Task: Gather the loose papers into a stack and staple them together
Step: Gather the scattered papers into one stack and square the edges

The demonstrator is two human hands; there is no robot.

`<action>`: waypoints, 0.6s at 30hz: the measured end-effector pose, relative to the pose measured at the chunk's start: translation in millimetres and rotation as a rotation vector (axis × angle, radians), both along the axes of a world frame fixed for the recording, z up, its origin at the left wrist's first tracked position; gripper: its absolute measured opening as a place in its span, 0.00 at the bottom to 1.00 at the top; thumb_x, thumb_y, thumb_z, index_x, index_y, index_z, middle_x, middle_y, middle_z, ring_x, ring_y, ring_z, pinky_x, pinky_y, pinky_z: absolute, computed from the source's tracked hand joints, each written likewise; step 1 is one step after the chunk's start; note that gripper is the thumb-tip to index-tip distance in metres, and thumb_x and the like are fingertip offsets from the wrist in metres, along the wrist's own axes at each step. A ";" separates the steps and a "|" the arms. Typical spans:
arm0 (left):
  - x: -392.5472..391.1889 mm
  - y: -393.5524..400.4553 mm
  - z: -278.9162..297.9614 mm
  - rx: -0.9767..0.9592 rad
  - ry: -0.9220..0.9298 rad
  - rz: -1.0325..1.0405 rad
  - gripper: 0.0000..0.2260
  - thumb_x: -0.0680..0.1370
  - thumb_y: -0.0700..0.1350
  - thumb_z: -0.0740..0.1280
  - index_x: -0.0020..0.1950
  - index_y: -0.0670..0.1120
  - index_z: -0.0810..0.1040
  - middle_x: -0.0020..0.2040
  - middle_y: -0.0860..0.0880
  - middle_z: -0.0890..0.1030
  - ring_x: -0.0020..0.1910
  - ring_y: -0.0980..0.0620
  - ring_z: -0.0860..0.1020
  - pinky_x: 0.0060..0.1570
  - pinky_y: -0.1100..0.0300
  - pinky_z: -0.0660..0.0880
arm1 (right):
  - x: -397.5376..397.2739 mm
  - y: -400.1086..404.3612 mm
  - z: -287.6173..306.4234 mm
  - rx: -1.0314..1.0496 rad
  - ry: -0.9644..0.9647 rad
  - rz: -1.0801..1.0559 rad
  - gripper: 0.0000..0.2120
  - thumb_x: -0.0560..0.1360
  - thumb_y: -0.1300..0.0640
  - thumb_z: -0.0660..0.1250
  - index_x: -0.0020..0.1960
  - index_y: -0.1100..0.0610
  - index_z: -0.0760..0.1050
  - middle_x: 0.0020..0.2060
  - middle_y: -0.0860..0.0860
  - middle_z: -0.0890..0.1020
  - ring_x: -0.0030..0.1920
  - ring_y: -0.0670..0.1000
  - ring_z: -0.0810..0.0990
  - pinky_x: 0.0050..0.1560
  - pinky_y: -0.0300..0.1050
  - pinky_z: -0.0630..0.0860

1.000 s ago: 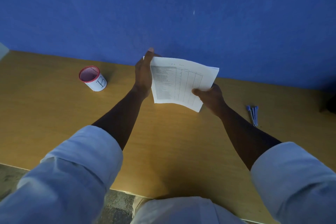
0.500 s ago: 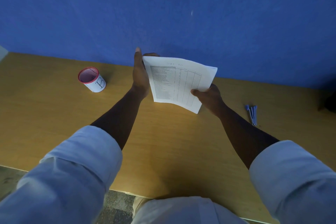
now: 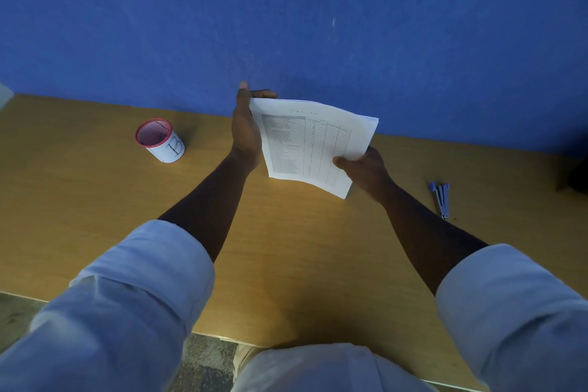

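A stack of white printed papers (image 3: 313,143) with a table on the top sheet is held up above the wooden table (image 3: 95,200), tilted toward me. My right hand (image 3: 366,169) pinches its lower right edge, thumb on top. My left hand (image 3: 245,130) lies flat and upright against the stack's left edge, fingers straight. A blue stapler (image 3: 440,199) lies on the table to the right of my right hand, apart from it.
A white pen cup with a red rim (image 3: 160,145), marked with a letter B, stands at the left. A blue wall (image 3: 286,25) rises right behind the table. A dark object (image 3: 577,175) sits at the far right edge.
The left hand has straightened against the stack's left edge and the papers have squared up slightly. The right hand's hold has stayed the same.
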State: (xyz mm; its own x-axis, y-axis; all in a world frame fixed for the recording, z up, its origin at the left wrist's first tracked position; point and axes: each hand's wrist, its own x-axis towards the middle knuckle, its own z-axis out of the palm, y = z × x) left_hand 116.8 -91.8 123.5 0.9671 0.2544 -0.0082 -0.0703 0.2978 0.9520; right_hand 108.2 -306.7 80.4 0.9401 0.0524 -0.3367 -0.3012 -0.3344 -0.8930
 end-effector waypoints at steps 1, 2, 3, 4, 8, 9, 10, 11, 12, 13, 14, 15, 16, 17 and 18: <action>0.4 0.3 -1.6 0.023 0.000 -0.005 0.24 0.84 0.55 0.48 0.45 0.44 0.78 0.39 0.52 0.83 0.40 0.53 0.82 0.38 0.64 0.76 | -0.1 -0.3 -1.2 0.000 0.001 -0.001 0.18 0.74 0.61 0.72 0.61 0.56 0.72 0.59 0.55 0.78 0.60 0.58 0.77 0.61 0.60 0.77; 0.0 0.1 -3.0 0.057 -0.004 -0.014 0.24 0.84 0.56 0.48 0.44 0.44 0.78 0.38 0.51 0.83 0.41 0.53 0.82 0.38 0.64 0.77 | -0.7 -0.3 -1.0 -0.002 0.003 0.000 0.19 0.74 0.61 0.72 0.62 0.57 0.72 0.60 0.56 0.78 0.61 0.58 0.77 0.61 0.60 0.76; 0.0 -0.3 -4.8 0.095 -0.009 -0.024 0.25 0.84 0.56 0.47 0.44 0.43 0.78 0.39 0.50 0.83 0.40 0.52 0.82 0.39 0.64 0.76 | -0.8 -0.2 -1.1 -0.006 0.007 0.000 0.19 0.74 0.62 0.72 0.63 0.57 0.72 0.60 0.56 0.78 0.61 0.58 0.77 0.61 0.60 0.76; -0.5 -1.2 -6.3 0.129 -0.015 -0.039 0.25 0.84 0.56 0.47 0.44 0.42 0.77 0.40 0.49 0.82 0.40 0.52 0.82 0.39 0.65 0.76 | -0.9 0.0 -1.4 -0.010 0.009 0.001 0.19 0.74 0.62 0.72 0.63 0.57 0.71 0.60 0.56 0.78 0.61 0.58 0.77 0.61 0.60 0.76; -2.1 -1.8 -12.4 0.265 0.006 -0.038 0.19 0.83 0.54 0.56 0.48 0.40 0.76 0.44 0.45 0.81 0.40 0.55 0.82 0.37 0.68 0.75 | -0.6 0.1 -1.8 -0.015 0.001 0.015 0.20 0.74 0.61 0.72 0.63 0.57 0.71 0.59 0.55 0.78 0.61 0.58 0.77 0.61 0.59 0.77; -2.3 -1.2 -13.5 0.276 0.005 -0.046 0.16 0.83 0.52 0.59 0.50 0.40 0.77 0.44 0.46 0.81 0.41 0.55 0.82 0.37 0.67 0.76 | -0.2 0.0 -2.2 -0.016 0.001 0.013 0.19 0.74 0.62 0.72 0.62 0.57 0.71 0.59 0.55 0.78 0.61 0.58 0.77 0.61 0.58 0.77; -3.0 -1.1 -14.1 0.286 0.006 -0.060 0.13 0.82 0.50 0.63 0.52 0.39 0.77 0.45 0.47 0.82 0.42 0.55 0.83 0.38 0.65 0.76 | 0.1 -0.3 -2.6 -0.017 -0.001 0.013 0.18 0.74 0.62 0.72 0.61 0.56 0.71 0.59 0.55 0.78 0.60 0.58 0.77 0.60 0.57 0.77; -2.4 -0.3 -15.6 0.300 0.010 -0.071 0.12 0.81 0.48 0.66 0.54 0.38 0.78 0.47 0.47 0.83 0.44 0.54 0.84 0.39 0.63 0.77 | 0.4 -0.6 -3.0 -0.016 -0.002 0.012 0.18 0.74 0.61 0.72 0.60 0.55 0.71 0.59 0.55 0.78 0.60 0.58 0.77 0.60 0.56 0.77; -2.7 -0.3 -16.3 0.314 0.013 -0.082 0.13 0.80 0.47 0.68 0.57 0.38 0.78 0.49 0.47 0.84 0.46 0.52 0.84 0.41 0.61 0.79 | 0.4 -1.1 -2.6 -0.013 -0.005 0.015 0.17 0.74 0.61 0.72 0.59 0.54 0.71 0.58 0.55 0.78 0.60 0.57 0.77 0.60 0.56 0.78; -2.2 0.4 -18.0 0.332 0.020 -0.087 0.14 0.79 0.46 0.70 0.59 0.39 0.78 0.51 0.47 0.84 0.48 0.50 0.84 0.43 0.59 0.80 | 0.5 -1.7 -2.6 -0.008 -0.007 0.020 0.17 0.74 0.61 0.72 0.58 0.54 0.70 0.58 0.55 0.78 0.60 0.57 0.77 0.60 0.56 0.78; -2.4 0.3 -18.8 0.348 0.024 -0.091 0.14 0.78 0.46 0.71 0.60 0.40 0.78 0.52 0.47 0.84 0.50 0.49 0.84 0.44 0.58 0.80 | 0.6 -2.5 -2.6 -0.003 -0.010 0.027 0.16 0.74 0.61 0.72 0.58 0.53 0.70 0.57 0.54 0.78 0.60 0.57 0.77 0.60 0.56 0.77; -2.1 0.6 -20.0 0.363 0.027 -0.092 0.15 0.77 0.46 0.71 0.61 0.40 0.78 0.54 0.46 0.84 0.51 0.49 0.84 0.45 0.58 0.81 | 0.8 -3.2 -3.0 0.000 -0.010 0.032 0.16 0.74 0.62 0.72 0.57 0.53 0.70 0.57 0.54 0.78 0.60 0.57 0.78 0.60 0.57 0.77; -2.2 0.7 -20.6 0.370 0.025 -0.095 0.15 0.77 0.45 0.71 0.62 0.40 0.78 0.55 0.46 0.84 0.51 0.49 0.84 0.46 0.58 0.81 | 0.7 -3.9 -3.6 0.002 -0.007 0.033 0.16 0.73 0.62 0.73 0.57 0.53 0.71 0.56 0.53 0.78 0.59 0.57 0.78 0.61 0.57 0.77; -1.9 1.1 -21.1 0.375 0.019 -0.096 0.16 0.77 0.45 0.71 0.62 0.40 0.78 0.55 0.46 0.84 0.51 0.48 0.84 0.46 0.57 0.81 | 0.7 -4.7 -4.4 0.003 -0.002 0.027 0.17 0.73 0.62 0.73 0.58 0.54 0.71 0.56 0.53 0.79 0.59 0.57 0.78 0.61 0.57 0.77; -1.7 1.5 -21.5 0.380 0.012 -0.096 0.15 0.77 0.44 0.71 0.62 0.39 0.78 0.55 0.46 0.84 0.51 0.49 0.84 0.45 0.57 0.81 | 0.2 -5.5 -5.3 0.006 0.007 0.019 0.17 0.73 0.62 0.73 0.58 0.55 0.72 0.57 0.54 0.79 0.59 0.57 0.78 0.61 0.58 0.77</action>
State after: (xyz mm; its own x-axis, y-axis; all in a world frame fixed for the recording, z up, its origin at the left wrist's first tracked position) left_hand 115.1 -90.3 102.0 0.9871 0.1495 0.0573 -0.0470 -0.0715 0.9963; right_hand 108.4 -312.2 75.1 0.9366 0.0721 -0.3430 -0.3013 -0.3345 -0.8929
